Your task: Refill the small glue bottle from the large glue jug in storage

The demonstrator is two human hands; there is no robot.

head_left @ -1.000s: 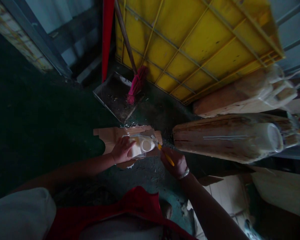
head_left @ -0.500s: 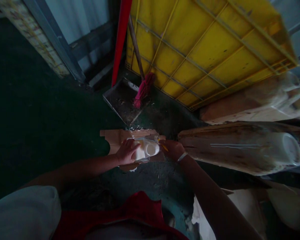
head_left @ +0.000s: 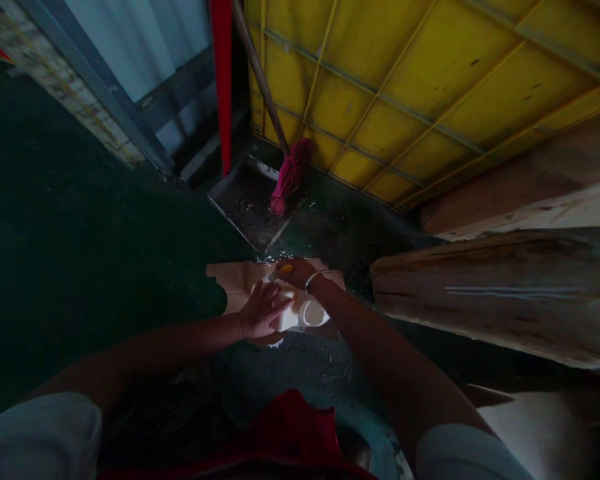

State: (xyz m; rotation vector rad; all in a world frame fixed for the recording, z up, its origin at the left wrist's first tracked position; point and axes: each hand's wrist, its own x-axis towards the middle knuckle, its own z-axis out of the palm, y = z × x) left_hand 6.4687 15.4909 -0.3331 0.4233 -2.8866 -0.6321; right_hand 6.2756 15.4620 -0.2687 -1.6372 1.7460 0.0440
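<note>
A white plastic piece [head_left: 312, 312] with a round raised end lies on a flattened cardboard sheet [head_left: 236, 272] on the floor. My left hand [head_left: 263, 312] rests on the piece's left part, fingers spread over its surface. Just above it, my right hand [head_left: 296, 272] is closed around a small yellow-handled tool [head_left: 286, 268]; only a bit of yellow shows, and its working end is hidden. The right hand and wrist reach across the upper side of the white piece. White scraps [head_left: 280, 256] are scattered at the sheet's far edge.
Beyond the cardboard sit a dustpan [head_left: 245, 207] with a red handle and a broom with pink bristles [head_left: 290, 177]. A large yellow crate [head_left: 360, 100] stands behind them. To the right are long worn brown blocks [head_left: 480, 293]; a metal frame [head_left: 110, 87] rises at the left.
My right hand has moved left with the yellow tool, from the piece's right end to its upper side by my left hand. The left fingers are spread more. The view has shifted slightly.
</note>
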